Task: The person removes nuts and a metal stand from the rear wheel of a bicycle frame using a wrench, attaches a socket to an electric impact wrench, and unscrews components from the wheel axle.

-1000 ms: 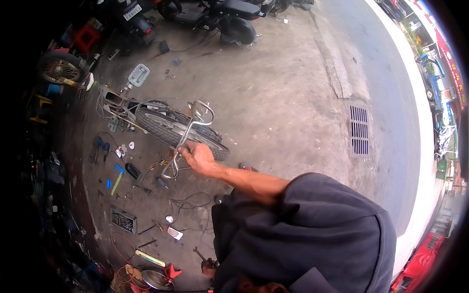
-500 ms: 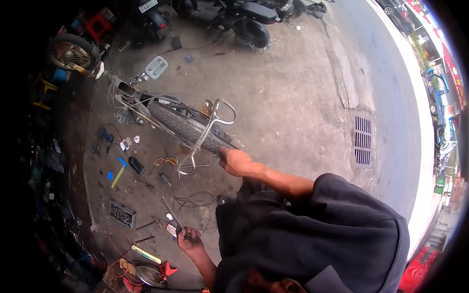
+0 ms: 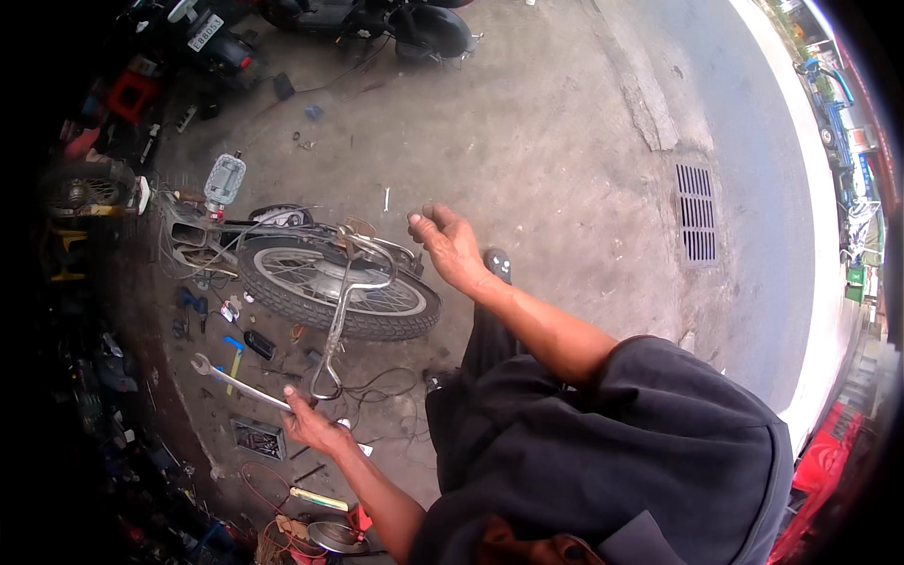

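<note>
My left hand grips a long silver open-end wrench low on the left. My right hand is raised near the middle, empty, fingers apart and slightly bent. To its left a two-wheeler lies on its side on the concrete, its spoked wheel with treaded tyre toward me. A bent chrome tube frame lies across that wheel. A small wrench is on the floor beside my right hand, and a grey pedal-like plate sticks up from the vehicle.
Parked scooters stand at the top. Loose tools, a metal tray of parts, cables and a red jack lie at lower left. Another wheel is at far left. A drain grate and the road edge are on the right.
My right hand has left the chrome tube and moved up, opening. My left hand has risen with the wrench, which now points leftward. The wheel and tube appear shifted with the view.
</note>
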